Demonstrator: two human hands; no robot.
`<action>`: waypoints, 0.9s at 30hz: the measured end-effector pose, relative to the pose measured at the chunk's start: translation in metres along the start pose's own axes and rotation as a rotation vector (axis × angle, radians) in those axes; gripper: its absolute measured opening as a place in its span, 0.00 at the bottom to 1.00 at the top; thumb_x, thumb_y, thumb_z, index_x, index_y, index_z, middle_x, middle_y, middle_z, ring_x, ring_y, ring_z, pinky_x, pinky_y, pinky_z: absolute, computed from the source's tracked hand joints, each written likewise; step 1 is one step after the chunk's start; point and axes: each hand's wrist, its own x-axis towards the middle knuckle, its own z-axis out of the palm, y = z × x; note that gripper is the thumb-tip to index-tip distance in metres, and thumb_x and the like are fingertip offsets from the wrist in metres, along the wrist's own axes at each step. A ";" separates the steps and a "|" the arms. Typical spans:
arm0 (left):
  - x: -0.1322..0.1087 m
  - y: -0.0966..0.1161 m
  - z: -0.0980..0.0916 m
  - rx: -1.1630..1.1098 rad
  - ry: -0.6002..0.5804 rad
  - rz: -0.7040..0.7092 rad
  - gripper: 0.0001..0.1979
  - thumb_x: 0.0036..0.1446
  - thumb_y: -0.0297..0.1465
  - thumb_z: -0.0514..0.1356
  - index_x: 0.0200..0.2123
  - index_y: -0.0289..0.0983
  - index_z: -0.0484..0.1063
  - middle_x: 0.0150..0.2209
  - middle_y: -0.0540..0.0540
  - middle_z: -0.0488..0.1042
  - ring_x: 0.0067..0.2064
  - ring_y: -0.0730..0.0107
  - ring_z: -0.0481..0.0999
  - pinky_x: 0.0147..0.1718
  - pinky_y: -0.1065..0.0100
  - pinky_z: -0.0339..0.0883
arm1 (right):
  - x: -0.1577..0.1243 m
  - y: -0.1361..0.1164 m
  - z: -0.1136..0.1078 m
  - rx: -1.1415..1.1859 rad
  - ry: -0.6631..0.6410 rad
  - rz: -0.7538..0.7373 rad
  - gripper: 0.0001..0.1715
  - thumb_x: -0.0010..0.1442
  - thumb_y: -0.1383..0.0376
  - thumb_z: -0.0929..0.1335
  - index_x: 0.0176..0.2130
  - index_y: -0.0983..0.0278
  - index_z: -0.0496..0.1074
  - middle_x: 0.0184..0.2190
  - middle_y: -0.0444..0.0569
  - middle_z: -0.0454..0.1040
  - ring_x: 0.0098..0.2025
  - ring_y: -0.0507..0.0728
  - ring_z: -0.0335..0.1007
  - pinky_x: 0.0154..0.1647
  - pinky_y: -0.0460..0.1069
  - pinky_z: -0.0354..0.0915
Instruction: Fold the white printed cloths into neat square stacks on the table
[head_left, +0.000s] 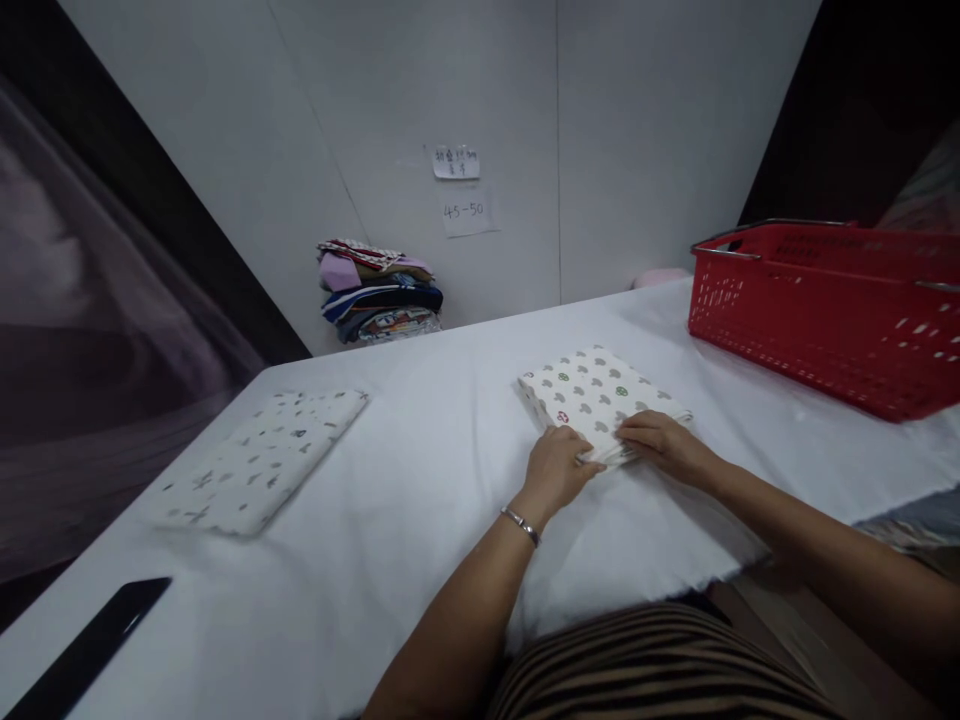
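Note:
A folded white cloth with a print of grey, green and red mushroom-like shapes lies in the middle right of the table. My left hand pinches its near left corner, the thumb along the front edge. Beside it, my right hand grips the near right part, its fingers together on top and the thumb not clearly seen. Several layers show at the near edge. Farther left, a second folded white cloth with small dark prints lies flat, apart from both hands.
White fabric covers the table. A red plastic basket stands at the back right. Near the left front lies a flat black object. Beyond the far edge is a pile of folded clothes; paper notes hang on the wall.

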 end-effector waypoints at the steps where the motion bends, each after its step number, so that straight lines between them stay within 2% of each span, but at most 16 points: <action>1: 0.000 0.000 0.000 0.022 -0.003 0.014 0.09 0.51 0.37 0.64 0.35 0.40 0.76 0.37 0.48 0.72 0.42 0.66 0.67 0.41 0.65 0.62 | 0.001 0.001 0.000 -0.002 -0.010 -0.009 0.14 0.63 0.64 0.61 0.43 0.60 0.74 0.39 0.53 0.74 0.40 0.58 0.69 0.39 0.54 0.67; 4: -0.001 0.001 0.001 0.085 -0.002 0.049 0.05 0.55 0.32 0.60 0.34 0.40 0.76 0.35 0.48 0.71 0.40 0.67 0.66 0.39 0.66 0.61 | 0.001 0.002 0.000 -0.005 -0.047 -0.023 0.15 0.64 0.66 0.60 0.43 0.61 0.74 0.38 0.53 0.74 0.39 0.57 0.69 0.39 0.54 0.66; 9: -0.003 0.005 0.000 0.228 -0.005 0.096 0.08 0.58 0.27 0.55 0.29 0.37 0.72 0.33 0.47 0.69 0.38 0.68 0.65 0.37 0.66 0.60 | 0.000 0.000 0.000 0.012 -0.035 -0.026 0.14 0.64 0.66 0.60 0.42 0.62 0.74 0.38 0.53 0.73 0.39 0.57 0.68 0.38 0.53 0.66; 14: -0.009 0.005 -0.002 0.321 -0.038 0.165 0.08 0.60 0.28 0.53 0.30 0.37 0.69 0.34 0.46 0.68 0.39 0.66 0.65 0.38 0.65 0.60 | -0.001 -0.009 0.004 0.034 0.019 0.024 0.14 0.64 0.66 0.60 0.41 0.62 0.74 0.36 0.53 0.73 0.39 0.57 0.68 0.38 0.53 0.66; 18: -0.012 -0.001 -0.001 0.239 -0.079 0.137 0.03 0.58 0.31 0.57 0.34 0.38 0.69 0.37 0.47 0.68 0.40 0.66 0.66 0.38 0.65 0.61 | -0.009 -0.003 -0.002 0.080 0.007 0.081 0.15 0.64 0.65 0.60 0.44 0.59 0.73 0.41 0.52 0.73 0.44 0.58 0.68 0.44 0.55 0.67; 21: -0.013 -0.004 0.000 0.139 -0.078 0.098 0.02 0.57 0.30 0.58 0.33 0.38 0.69 0.37 0.48 0.68 0.40 0.67 0.67 0.37 0.66 0.61 | -0.024 0.016 -0.014 0.013 0.168 0.287 0.15 0.62 0.63 0.60 0.45 0.58 0.72 0.45 0.52 0.72 0.48 0.60 0.67 0.47 0.58 0.66; 23: -0.013 -0.004 0.000 0.075 -0.061 0.073 0.03 0.58 0.28 0.56 0.32 0.38 0.69 0.35 0.48 0.68 0.39 0.69 0.67 0.36 0.68 0.61 | -0.035 0.031 -0.020 -0.046 0.284 0.484 0.16 0.60 0.61 0.61 0.45 0.59 0.72 0.45 0.52 0.72 0.47 0.61 0.67 0.44 0.58 0.68; 25: -0.013 -0.004 0.001 0.032 -0.043 0.056 0.05 0.58 0.28 0.54 0.31 0.38 0.68 0.34 0.49 0.68 0.38 0.70 0.67 0.35 0.69 0.61 | -0.044 0.044 -0.023 -0.032 0.306 0.635 0.18 0.57 0.59 0.63 0.45 0.60 0.72 0.42 0.52 0.73 0.43 0.61 0.70 0.39 0.56 0.69; 27: -0.014 -0.004 0.001 0.014 -0.031 0.049 0.05 0.58 0.27 0.54 0.30 0.38 0.68 0.34 0.49 0.68 0.37 0.71 0.67 0.35 0.70 0.61 | -0.050 0.052 -0.022 0.037 0.263 0.711 0.19 0.55 0.57 0.65 0.44 0.61 0.73 0.38 0.51 0.75 0.37 0.60 0.71 0.35 0.54 0.70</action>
